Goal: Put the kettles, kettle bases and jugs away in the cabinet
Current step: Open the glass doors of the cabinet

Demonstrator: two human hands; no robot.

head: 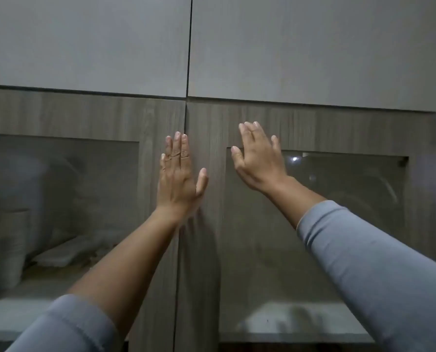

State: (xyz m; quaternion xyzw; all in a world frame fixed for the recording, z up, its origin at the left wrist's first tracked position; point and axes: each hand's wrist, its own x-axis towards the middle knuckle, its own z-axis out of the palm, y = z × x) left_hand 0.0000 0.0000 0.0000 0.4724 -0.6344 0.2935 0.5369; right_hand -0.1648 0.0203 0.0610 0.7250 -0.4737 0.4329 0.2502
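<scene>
A wall cabinet with two dark wood-grain doors fills the view; both doors look closed and meet at a centre seam. The left door [158, 115] and the right door [206, 138] each have a glass pane. My left hand [179, 179] lies flat and open on the left door's frame at the seam, fingers up. Over the right door's frame, at the top corner of its pane, my right hand [259, 158] is open with fingers spread. Neither hand holds anything. No kettle, base or jug is clearly recognisable; shapes behind the glass are blurred.
Behind the left pane [59, 199] I make out stacked pale dishes [11, 247] and a flat white tray [67, 252] on a shelf. Behind the right pane [326, 224] sits a dark rounded shape. Two plain grey upper doors [313, 47] are closed above.
</scene>
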